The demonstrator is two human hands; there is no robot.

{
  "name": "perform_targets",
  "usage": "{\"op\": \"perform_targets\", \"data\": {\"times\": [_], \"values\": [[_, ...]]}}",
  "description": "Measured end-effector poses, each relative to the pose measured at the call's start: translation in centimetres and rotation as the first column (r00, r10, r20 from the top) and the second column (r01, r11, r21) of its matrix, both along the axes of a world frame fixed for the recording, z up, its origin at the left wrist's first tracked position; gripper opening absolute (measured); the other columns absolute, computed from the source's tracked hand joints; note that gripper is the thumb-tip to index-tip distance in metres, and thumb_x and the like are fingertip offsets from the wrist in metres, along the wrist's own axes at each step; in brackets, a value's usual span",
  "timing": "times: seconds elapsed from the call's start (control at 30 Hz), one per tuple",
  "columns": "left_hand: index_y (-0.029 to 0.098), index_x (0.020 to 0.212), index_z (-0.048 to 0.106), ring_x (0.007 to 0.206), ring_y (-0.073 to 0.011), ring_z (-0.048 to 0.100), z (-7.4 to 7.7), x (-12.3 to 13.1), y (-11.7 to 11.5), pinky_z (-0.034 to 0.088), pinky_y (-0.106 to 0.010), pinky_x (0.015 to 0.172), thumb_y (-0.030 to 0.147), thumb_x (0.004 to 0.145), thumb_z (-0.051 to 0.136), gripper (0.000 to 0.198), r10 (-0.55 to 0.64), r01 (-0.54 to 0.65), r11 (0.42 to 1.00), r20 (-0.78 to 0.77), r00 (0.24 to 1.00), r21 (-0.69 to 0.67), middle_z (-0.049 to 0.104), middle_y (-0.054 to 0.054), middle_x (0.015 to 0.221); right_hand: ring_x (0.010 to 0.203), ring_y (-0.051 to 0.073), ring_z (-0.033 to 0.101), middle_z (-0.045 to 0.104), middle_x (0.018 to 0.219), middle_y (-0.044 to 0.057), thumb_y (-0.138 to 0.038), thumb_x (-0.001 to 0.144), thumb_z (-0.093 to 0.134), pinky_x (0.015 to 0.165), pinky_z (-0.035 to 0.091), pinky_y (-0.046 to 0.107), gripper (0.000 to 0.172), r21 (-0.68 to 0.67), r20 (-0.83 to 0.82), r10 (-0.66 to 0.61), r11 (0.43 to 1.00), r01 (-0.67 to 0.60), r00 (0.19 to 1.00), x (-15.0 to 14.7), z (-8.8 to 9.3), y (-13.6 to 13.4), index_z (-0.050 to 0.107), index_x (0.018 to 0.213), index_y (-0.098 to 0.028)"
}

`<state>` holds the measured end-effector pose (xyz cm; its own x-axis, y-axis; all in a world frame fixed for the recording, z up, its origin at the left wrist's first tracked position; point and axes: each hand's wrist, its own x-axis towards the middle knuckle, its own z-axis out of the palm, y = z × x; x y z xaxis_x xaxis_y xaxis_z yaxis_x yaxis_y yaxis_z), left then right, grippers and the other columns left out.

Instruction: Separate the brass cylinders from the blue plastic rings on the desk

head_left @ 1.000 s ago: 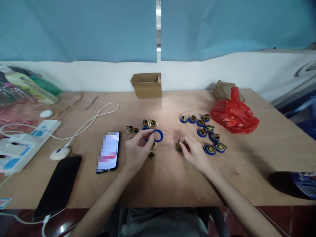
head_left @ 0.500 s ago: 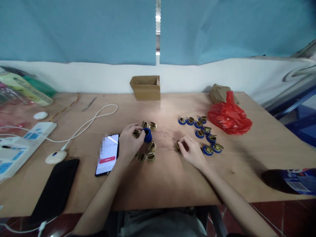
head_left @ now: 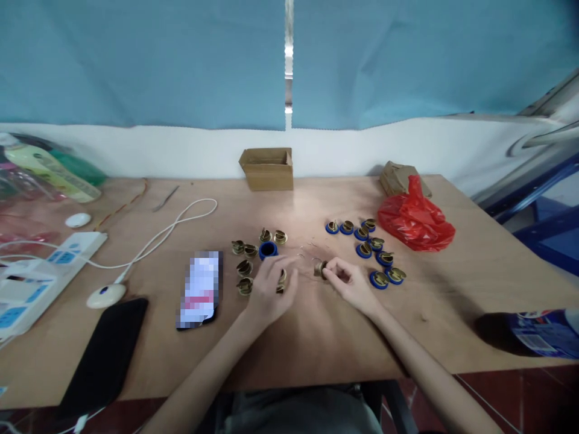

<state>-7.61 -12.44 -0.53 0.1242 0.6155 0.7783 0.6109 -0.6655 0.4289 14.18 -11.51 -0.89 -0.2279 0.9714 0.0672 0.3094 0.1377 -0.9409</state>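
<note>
Two hands show in the head view: right hand (head_left: 351, 280), fingers pinching a brass piece (head_left: 319, 269) at its nine o'clock; left hand (head_left: 270, 288), fingers parted, seemingly empty, blue rings (head_left: 268, 256) at its twelve o'clock. A light, steady pinch should suit the brass piece.

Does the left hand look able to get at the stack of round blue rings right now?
Likely yes: the left hand, open and apparently empty, is just on the near side of the blue rings. Round gold-coloured metal pieces lie nearby, but none seems to block the way.
</note>
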Motion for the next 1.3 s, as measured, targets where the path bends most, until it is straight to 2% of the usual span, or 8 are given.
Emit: {"op": "perform_targets", "data": {"times": [0.1, 0.2, 0.37, 0.57, 0.7, 0.93, 1.13, 1.3], "values": [[0.013, 0.14, 0.046, 0.115, -0.0263, 0.067, -1.6, 1.6, -1.0, 0.057, -0.041, 0.097, 0.027, 0.091, 0.064, 0.054, -0.107, 0.09, 0.978, -0.083, 0.991, -0.189, 0.066, -0.017, 0.125, 0.049, 0.009, 0.045, 0.049, 0.064, -0.006, -0.042, 0.092, 0.06, 0.047, 0.035, 0.022, 0.027, -0.111, -0.089, 0.08, 0.99, -0.09, 0.993, -0.2, -0.3, -0.4, 0.051, 0.078, -0.021], [0.014, 0.151, 0.032, 0.114, -0.0298, 0.069, -2.8, 2.2, -1.5, 0.059, -0.045, 0.094, 0.042, 0.094, 0.062, 0.07, -0.187, 0.137, 0.957, -0.181, 0.965, -0.255, 0.066, -0.019, 0.129, 0.05, 0.01, 0.05, 0.052, 0.065, -0.005, -0.035, 0.09, 0.061, 0.049, 0.04, 0.022, 0.021, -0.154, -0.116, 0.153, 0.973, -0.17, 0.981, -0.3, -0.8, -0.6, 0.052, 0.079, -0.02], [0.017, 0.147, 0.038, 0.111, -0.0276, 0.071, -3.4, 2.0, -1.8, 0.06, -0.042, 0.093, 0.037, 0.102, 0.051, 0.051, -0.262, 0.182, 0.929, -0.227, 0.938, -0.322, 0.069, -0.016, 0.125, 0.051, 0.009, 0.046, 0.049, 0.064, -0.006, -0.029, 0.086, 0.062, 0.048, 0.036, 0.021, 0.022, -0.117, -0.1, 0.218, 0.966, -0.229, 0.971, -0.7, -1.2, -0.8, 0.046, 0.073, -0.021], [0.021, 0.144, 0.042, 0.116, -0.0238, 0.068, -3.6, 1.7, -1.9, 0.058, -0.039, 0.098, 0.026, 0.102, 0.05, 0.043, -0.369, 0.294, 0.845, -0.089, 0.925, -0.446, 0.067, -0.012, 0.126, 0.053, 0.008, 0.036, 0.043, 0.06, -0.007, -0.021, 0.082, 0.058, 0.049, 0.027, 0.021, 0.023, -0.037, 0.023, 0.228, 0.973, -0.227, 0.973, -1.1, -1.0, -1.1, 0.04, 0.069, -0.022], [0.021, 0.141, 0.046, 0.117, -0.0233, 0.067, -4.0, 1.6, -2.0, 0.058, -0.038, 0.1, 0.023, 0.1, 0.052, 0.041, -0.355, 0.317, 0.847, -0.01, 0.935, -0.427, 0.067, -0.012, 0.126, 0.053, 0.009, 0.037, 0.042, 0.06, -0.007, -0.019, 0.082, 0.059, 0.049, 0.027, 0.021, 0.022, -0.013, 0.068, 0.196, 0.981, -0.195, 0.978, -1.2, -1.0, -1.4, 0.041, 0.069, -0.022], [0.02, 0.139, 0.05, 0.114, -0.0233, 0.069, -4.4, 1.8, -2.2, 0.059, -0.037, 0.098, 0.028, 0.097, 0.062, 0.044, -0.279, 0.293, 0.881, 0.091, 0.956, -0.371, 0.07, -0.012, 0.123, 0.052, 0.011, 0.05, 0.049, 0.067, -0.005, -0.046, 0.094, 0.058, 0.048, 0.041, 0.023, 0.031, -0.24, -0.248, 0.175, 0.942, -0.236, 0.953, -1.7, -0.6, -1.8, 0.046, 0.078, -0.022], [0.02, 0.137, 0.05, 0.112, -0.0245, 0.07, -4.2, 1.7, -2.5, 0.061, -0.038, 0.095, 0.032, 0.096, 0.063, 0.044, -0.286, 0.31, 0.861, 0.119, 0.951, -0.402, 0.07, -0.013, 0.121, 0.046, 0.011, 0.052, 0.049, 0.055, -0.007, -0.059, 0.099, 0.049, 0.051, 0.042, 0.024, 0.043, -0.348, -0.364, 0.069, 0.915, -0.204, 0.929, -1.4, 0.2, -1.4, 0.045, 0.077, -0.023], [0.019, 0.139, 0.05, 0.114, -0.0231, 0.068, -4.3, 1.6, -2.9, 0.06, -0.035, 0.098, 0.024, 0.093, 0.067, 0.049, -0.361, 0.372, 0.842, 0.104, 0.927, -0.391, 0.069, -0.014, 0.122, 0.062, 0.015, 0.06, 0.058, 0.067, 0.0, -0.041, 0.106, 0.04, 0.064, 0.049, 0.027, 0.036, -0.071, -0.029, 0.012, 0.997, -0.014, 0.999, -0.8, 0.1, -1.1, 0.052, 0.078, -0.023]]}}
